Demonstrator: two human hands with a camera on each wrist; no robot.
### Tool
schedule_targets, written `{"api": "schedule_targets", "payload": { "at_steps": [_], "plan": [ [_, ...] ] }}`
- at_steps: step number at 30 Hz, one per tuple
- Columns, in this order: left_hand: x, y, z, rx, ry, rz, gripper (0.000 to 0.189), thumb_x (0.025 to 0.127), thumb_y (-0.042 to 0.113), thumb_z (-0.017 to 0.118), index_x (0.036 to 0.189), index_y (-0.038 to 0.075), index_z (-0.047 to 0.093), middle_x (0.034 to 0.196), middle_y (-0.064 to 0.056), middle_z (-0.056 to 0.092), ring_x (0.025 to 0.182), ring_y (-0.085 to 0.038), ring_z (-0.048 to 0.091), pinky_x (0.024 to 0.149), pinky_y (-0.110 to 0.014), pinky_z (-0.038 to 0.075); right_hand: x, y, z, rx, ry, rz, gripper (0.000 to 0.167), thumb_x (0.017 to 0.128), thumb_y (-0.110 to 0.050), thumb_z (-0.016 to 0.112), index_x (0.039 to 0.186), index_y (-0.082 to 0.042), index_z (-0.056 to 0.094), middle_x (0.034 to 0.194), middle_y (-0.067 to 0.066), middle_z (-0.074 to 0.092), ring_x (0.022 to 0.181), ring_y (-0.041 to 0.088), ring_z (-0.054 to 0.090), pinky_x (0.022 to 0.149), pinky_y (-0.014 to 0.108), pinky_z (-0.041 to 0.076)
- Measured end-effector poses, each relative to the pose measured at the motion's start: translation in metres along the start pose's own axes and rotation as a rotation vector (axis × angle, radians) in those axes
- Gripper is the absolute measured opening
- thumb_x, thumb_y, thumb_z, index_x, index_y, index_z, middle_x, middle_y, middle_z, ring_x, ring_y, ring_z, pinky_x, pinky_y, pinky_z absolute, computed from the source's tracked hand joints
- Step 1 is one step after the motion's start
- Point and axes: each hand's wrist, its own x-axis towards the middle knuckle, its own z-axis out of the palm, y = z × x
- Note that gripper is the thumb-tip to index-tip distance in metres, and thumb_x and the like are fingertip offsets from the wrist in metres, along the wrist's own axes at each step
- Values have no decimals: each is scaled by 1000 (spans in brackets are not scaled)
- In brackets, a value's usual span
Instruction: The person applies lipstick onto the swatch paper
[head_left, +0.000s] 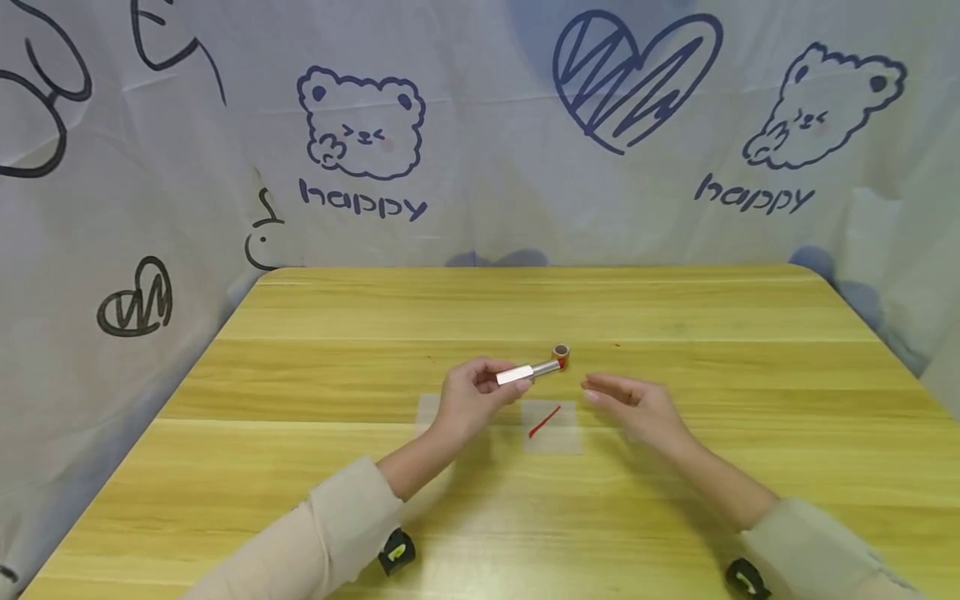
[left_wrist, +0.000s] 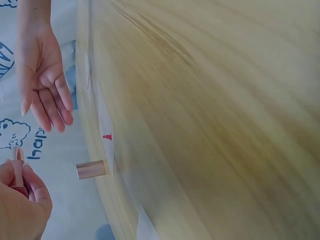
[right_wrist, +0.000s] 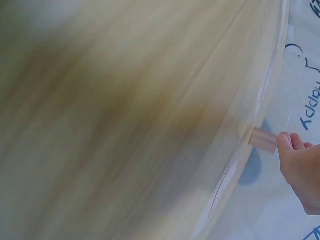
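My left hand (head_left: 471, 398) holds a lipstick (head_left: 515, 375) with a white and silver body, pinched between thumb and fingers. Its red tip (head_left: 561, 364) points right and overlaps the cap in the head view. That cap (head_left: 560, 351), a small coppery tube, stands upright on the table with its mouth up. To the right of it is my right hand (head_left: 637, 407), fingers loosely bent and nothing in them; its palm shows in the left wrist view. Below the lipstick lies a translucent square sheet (head_left: 558, 442) with a red diagonal stroke (head_left: 544, 422).
Another pale sheet (head_left: 427, 408) lies partly hidden behind the left hand. The wooden table (head_left: 300, 467) reaches back to a white cloth (head_left: 480, 150) with drawings on it. Small black objects (head_left: 397, 550) show beside both sleeves.
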Motion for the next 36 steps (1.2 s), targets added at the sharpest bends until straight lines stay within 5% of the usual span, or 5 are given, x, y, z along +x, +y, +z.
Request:
{"api": "schedule_targets", "payload": {
  "at_steps": [3, 12, 23, 36],
  "plan": [
    [0, 1, 3, -12, 2, 3, 26, 81, 6, 70, 104, -5, 63, 99, -20, 63, 69, -5, 59, 73, -32, 57, 2, -2, 6, 27, -5, 30, 51, 91, -32, 59, 129, 0, 51, 128, 16, 56, 116, 28, 57, 93, 34, 50],
    [0, 0, 9, -22, 2, 13, 27, 81, 6, 70, 104, -6, 62, 100, -21, 63, 69, -4, 59, 74, -35, 57, 8, -9, 21, 231, -44, 65, 50, 93, -27, 56, 132, 3, 47, 130, 19, 53, 119, 28, 54, 100, 36, 44],
    [2, 0, 13, -25, 23, 4, 27, 80, 4, 70, 103, -7, 61, 98, -21, 63, 66, -4, 56, 70, -26, 57, 13, -16, 40, 444, 50, 101, 46, 94, -17, 56, 128, 12, 47, 127, 25, 52, 101, 6, 63, 95, 30, 47],
    [2, -5, 18, 48, 43, 53, 25, 80, 6, 72, 99, -6, 63, 90, -20, 66, 62, -3, 55, 61, -21, 55, 16, -20, 53, 703, 135, 152, 40, 93, -13, 56, 123, 13, 50, 89, -9, 71, 90, 3, 66, 94, 29, 49]
  ]
}}
